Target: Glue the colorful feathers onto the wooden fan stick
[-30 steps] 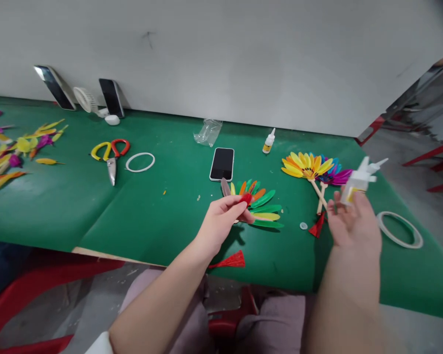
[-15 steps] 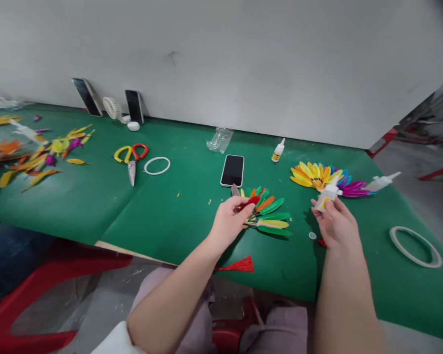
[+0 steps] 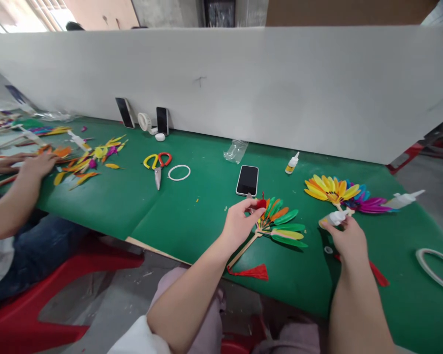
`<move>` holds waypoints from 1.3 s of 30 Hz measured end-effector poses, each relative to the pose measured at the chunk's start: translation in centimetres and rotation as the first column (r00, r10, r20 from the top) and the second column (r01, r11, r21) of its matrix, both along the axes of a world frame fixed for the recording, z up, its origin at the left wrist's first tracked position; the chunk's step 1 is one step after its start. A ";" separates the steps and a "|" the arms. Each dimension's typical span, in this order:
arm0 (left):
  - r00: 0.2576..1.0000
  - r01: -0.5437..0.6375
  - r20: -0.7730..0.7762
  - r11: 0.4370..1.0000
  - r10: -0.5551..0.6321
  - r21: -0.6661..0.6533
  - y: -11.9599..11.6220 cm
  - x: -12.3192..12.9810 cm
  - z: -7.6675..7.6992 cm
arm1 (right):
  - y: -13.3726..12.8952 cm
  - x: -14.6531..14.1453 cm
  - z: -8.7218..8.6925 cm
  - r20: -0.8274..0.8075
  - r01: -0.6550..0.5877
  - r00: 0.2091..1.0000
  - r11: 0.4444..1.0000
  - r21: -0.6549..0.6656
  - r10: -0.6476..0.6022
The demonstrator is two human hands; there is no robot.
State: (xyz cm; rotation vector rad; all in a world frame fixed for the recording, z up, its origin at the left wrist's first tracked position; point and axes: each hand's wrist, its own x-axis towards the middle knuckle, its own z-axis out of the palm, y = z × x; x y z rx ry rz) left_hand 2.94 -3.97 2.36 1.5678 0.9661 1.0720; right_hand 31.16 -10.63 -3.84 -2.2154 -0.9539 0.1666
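Note:
My left hand (image 3: 242,219) pinches a red feather (image 3: 261,203) above a fan of green, orange and yellow feathers (image 3: 286,216). The fan's thin wooden handle (image 3: 245,250) points down-left to a red tassel (image 3: 253,272). In my right hand (image 3: 349,237) is a white glue bottle (image 3: 334,219), lying nearly sideways with its nozzle to the right. Just behind that bottle lies a yellow, blue and purple feather fan (image 3: 332,191). A small clear ring (image 3: 328,250) lies on the green table (image 3: 192,221) left of my right wrist.
A phone (image 3: 247,180), crinkled plastic (image 3: 236,151) and a glue bottle (image 3: 292,163) lie or stand behind the fan. Scissors (image 3: 157,167) and a white ring (image 3: 179,172) are left. Another person's hands (image 3: 37,164) touch loose feathers. Another bottle (image 3: 404,199) and a large ring (image 3: 437,270) are right.
The view has tilted up and shifted left. My right hand has turned the glue bottle from upright to nearly sideways. My left hand still holds the red feather, and the fan's handle now shows.

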 end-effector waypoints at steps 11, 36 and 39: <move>0.991 -0.016 -0.122 0.968 0.048 0.249 0.0 0.0 -0.6 | -0.3 -1.9 2.0 0.079 0.011 0.997 0.977 -0.211 0.006; 0.814 0.578 -0.237 0.702 -0.530 0.415 -1.2 0.4 -0.4 | -1.5 -10.8 7.7 -0.670 -0.552 0.442 0.770 0.321 0.596; 0.801 0.593 -0.238 0.675 -0.549 0.438 -1.0 0.5 -0.4 | -1.7 -10.4 7.8 -0.734 -0.565 0.350 0.756 0.331 0.583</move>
